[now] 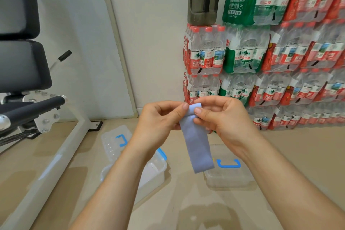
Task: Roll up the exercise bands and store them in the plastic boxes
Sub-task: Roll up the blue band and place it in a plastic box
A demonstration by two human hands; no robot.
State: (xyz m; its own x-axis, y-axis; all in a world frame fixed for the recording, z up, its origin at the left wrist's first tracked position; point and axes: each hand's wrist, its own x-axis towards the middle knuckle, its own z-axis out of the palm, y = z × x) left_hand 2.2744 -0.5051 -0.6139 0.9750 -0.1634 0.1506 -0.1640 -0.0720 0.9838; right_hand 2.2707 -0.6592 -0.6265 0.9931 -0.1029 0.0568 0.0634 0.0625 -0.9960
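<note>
Head view showed the floor bearing a clear plastic left box and right box; above them hung a lilac exercise band, thin, soft and light, likely best rolled from its top end. Left hand and right hand were raised, fingers pinching that folded end

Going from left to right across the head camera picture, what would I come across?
From the left: black padded bench → clear lid on the floor → left hand → blue band, pinched at its top by both hands → right hand → stacked packs of bottled water.
</note>
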